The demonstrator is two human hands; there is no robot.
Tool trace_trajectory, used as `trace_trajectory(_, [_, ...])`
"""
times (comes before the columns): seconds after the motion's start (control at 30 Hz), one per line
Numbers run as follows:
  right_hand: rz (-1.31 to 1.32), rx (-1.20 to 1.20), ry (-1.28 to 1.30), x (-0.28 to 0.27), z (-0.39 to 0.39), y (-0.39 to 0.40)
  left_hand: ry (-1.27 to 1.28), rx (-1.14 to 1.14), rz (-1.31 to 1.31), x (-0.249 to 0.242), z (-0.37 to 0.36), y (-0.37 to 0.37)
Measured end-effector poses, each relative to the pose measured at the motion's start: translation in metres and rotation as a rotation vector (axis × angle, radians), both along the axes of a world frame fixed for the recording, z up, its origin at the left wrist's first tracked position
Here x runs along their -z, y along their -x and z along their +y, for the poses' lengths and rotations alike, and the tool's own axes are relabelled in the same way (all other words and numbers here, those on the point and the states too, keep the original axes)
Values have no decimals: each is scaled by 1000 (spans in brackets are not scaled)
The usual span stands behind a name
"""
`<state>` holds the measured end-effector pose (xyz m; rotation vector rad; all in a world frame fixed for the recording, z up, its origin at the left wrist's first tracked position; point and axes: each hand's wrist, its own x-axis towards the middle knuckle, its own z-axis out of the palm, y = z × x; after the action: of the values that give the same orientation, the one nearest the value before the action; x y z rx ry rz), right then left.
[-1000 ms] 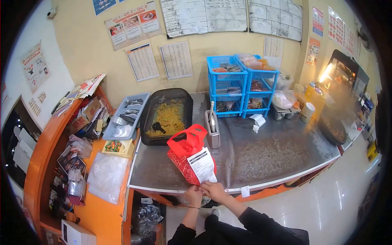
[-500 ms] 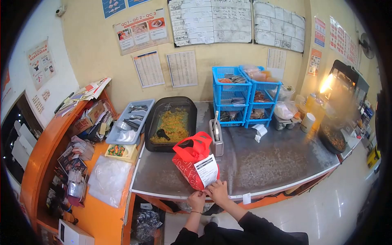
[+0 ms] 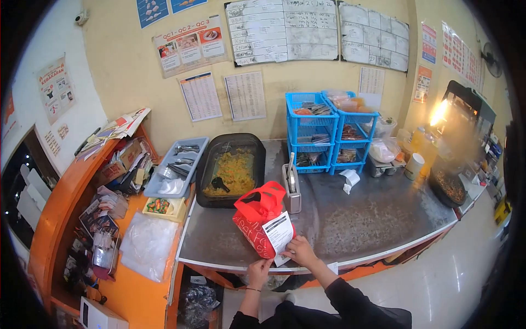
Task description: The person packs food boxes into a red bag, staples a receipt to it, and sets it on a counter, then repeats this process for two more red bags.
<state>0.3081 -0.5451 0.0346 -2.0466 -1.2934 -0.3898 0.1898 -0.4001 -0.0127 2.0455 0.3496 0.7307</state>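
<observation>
A red carry bag (image 3: 248, 226) with white lettering and two red handles stands near the front edge of the metal counter. On its right side is a white printed receipt (image 3: 279, 232). Thumb and fingers of my right hand (image 3: 301, 251) are closed at the receipt's lower right edge. Just left of it, my left hand (image 3: 258, 274) makes a pinch at the bag's bottom front corner; what lies between those fingertips is too small to make out. A white paper end (image 3: 281, 260) shows between both hands, below the bag.
Behind the bag are a black tray of yellow food (image 3: 233, 170), a metal holder (image 3: 292, 192) and blue basket racks (image 3: 310, 131). A crumpled paper (image 3: 349, 180) lies on the counter (image 3: 372, 219). At right, a dark pan (image 3: 448, 186) sits near flame and smoke.
My hands have drawn apart, the right one moving right and the left one slightly down. A white paper end now shows between them. The bag remains standing in place.
</observation>
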Motion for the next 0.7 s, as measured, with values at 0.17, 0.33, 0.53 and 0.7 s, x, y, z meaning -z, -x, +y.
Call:
trace_trajectory(0.17, [42,24,12,0,-1,-2,789,210,175,17,11,-5])
trace_trajectory(0.33, [78,51,-3,0,-2,2,1151,185,201,15,9,-7])
trace_trajectory(0.53, [773,181,39,-30,-43,-8,1071,-17,173,17,25,54])
trace_trajectory(0.7, [741,76,-271,-104,-17,-71,1143,-304,261,79,51,191])
